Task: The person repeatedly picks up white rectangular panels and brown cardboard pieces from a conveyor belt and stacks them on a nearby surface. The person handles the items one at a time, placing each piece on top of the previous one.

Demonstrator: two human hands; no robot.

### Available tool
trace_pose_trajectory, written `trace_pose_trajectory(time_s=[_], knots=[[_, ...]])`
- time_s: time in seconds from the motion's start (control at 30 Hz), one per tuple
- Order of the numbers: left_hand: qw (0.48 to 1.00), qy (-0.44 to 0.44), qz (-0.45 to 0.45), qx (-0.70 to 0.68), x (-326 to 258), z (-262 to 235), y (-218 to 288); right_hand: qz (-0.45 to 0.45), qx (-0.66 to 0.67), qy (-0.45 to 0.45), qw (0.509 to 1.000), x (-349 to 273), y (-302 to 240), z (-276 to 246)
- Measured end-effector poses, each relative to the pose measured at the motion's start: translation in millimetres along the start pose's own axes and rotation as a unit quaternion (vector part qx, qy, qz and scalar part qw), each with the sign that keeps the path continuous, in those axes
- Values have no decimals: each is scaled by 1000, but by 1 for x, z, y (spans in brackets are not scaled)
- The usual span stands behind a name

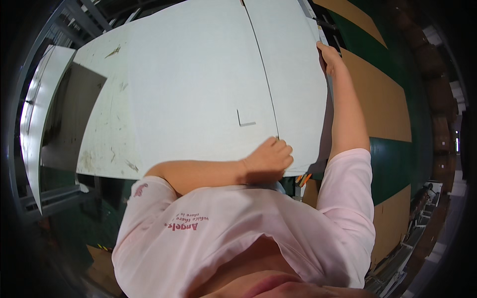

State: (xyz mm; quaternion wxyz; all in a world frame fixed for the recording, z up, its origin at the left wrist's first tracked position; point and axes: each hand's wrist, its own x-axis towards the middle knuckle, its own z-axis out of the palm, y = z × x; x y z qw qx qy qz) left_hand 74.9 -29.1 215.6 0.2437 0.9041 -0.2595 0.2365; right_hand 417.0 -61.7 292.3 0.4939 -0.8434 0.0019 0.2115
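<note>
A large white sheet [198, 74] lies flat in front of me. A thin dark line [266, 82] runs down it from the far edge; I cannot tell whether it is a cut, a gap or a cord. My left hand [270, 158] is closed in a fist at the near end of this line, and whatever it holds is hidden. Left of that line is a small dark L-shaped mark [240, 121]. Stretched forward, my right hand [330, 58] grips the sheet's far right edge, its thumb on top and its other fingers mostly hidden.
A scuffed pale board [107, 124] shows under the sheet at left. Beyond it stands a bent light panel [37, 114] near metal framing. Brown cardboard pieces [377, 94] lie on the green floor [390, 164] at right. Orange-handled items [304, 180] stick out by the near edge.
</note>
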Motion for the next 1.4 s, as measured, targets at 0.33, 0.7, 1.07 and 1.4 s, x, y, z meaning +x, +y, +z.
trace_pose_trajectory(time_s=[0.33,0.7,1.07,1.4], knots=[[997,56,-32,-51,-17,27,3,-146,-333,235,902,-31,20,47],[999,1,-31,13,2,-16,4,-285,96,125,945,-24,68,23],[988,-34,-72,130,-18,-13,30,145,-435,559,691,-191,524,-370],[977,-58,-146,147,-2,-2,45,-202,-375,280,860,-100,513,-392]])
